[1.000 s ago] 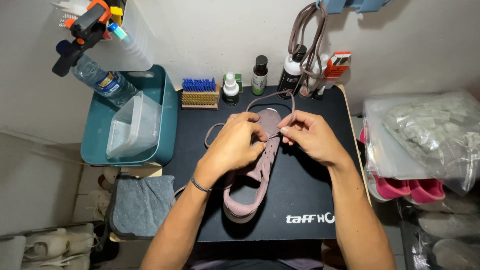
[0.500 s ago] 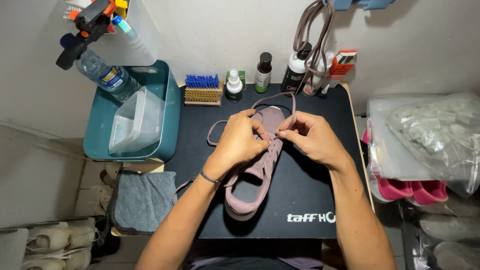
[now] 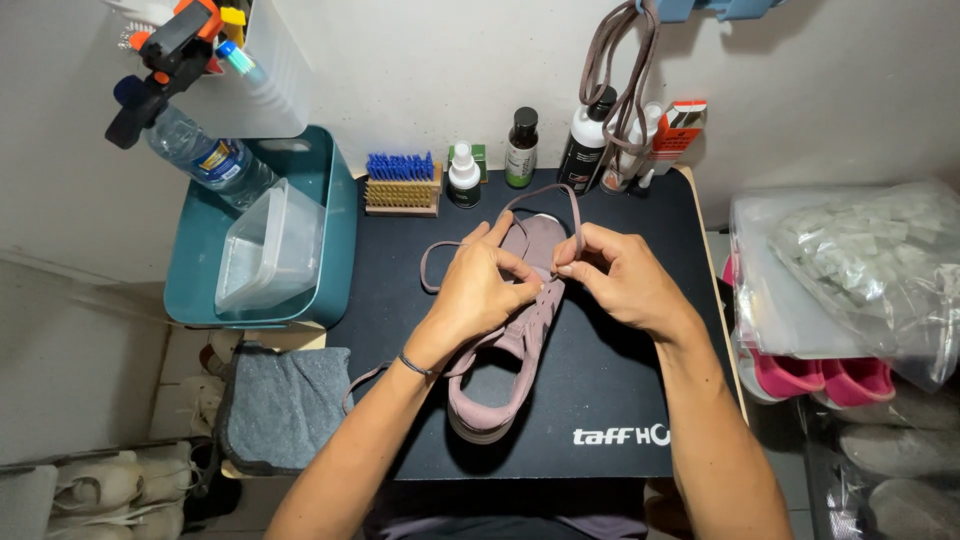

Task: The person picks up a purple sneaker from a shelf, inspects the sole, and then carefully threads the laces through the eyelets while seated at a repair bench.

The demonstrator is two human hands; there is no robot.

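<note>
One mauve shoe (image 3: 505,350) lay mid-counter (image 3: 620,380). Two hands, left (image 3: 480,290) and right (image 3: 625,280), pinched its one lace (image 3: 545,195) at the toe. At twelve o'clock stood four bottles (image 3: 520,148) and one brush (image 3: 402,183).

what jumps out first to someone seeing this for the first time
At the centre, a dusty mauve shoe lies on a black table, with the left hand and right hand pinching its matching lace near the toe end. Behind it, a blue-bristled brush and small bottles line the wall. A teal tub sits to the left, holding a clear plastic container.
</note>
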